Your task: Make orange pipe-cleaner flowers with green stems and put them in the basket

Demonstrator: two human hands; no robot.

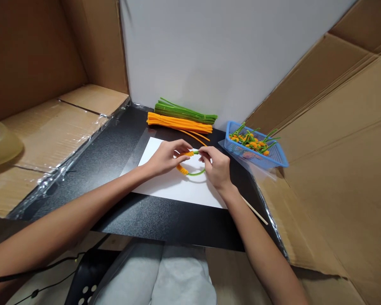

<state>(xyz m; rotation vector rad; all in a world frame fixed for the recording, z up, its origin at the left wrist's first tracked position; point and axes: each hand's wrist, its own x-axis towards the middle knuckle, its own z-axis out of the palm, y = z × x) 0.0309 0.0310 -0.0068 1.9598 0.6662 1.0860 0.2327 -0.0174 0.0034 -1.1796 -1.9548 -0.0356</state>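
Between my hands is a green pipe cleaner (197, 173) bent into a loop, with an orange pipe cleaner (182, 170) coiled tightly around part of it. My left hand (168, 157) pinches the orange coiled part at the upper left of the loop. On the other side, my right hand (216, 165) grips the green part near the top right, its fingertips close to those of my left. The loop is held just over a white sheet of paper (178, 188). Some of the loop is hidden behind my fingers.
Behind the paper lie a bundle of green pipe cleaners (184, 111) and a bundle of orange ones (180, 123). A blue basket (257, 156) holds several orange-and-green pieces. A thin wooden stick (255, 210) rests by my right forearm. Clear tape (3, 144) stands left; cardboard walls (333, 169) flank the black table (139, 216).
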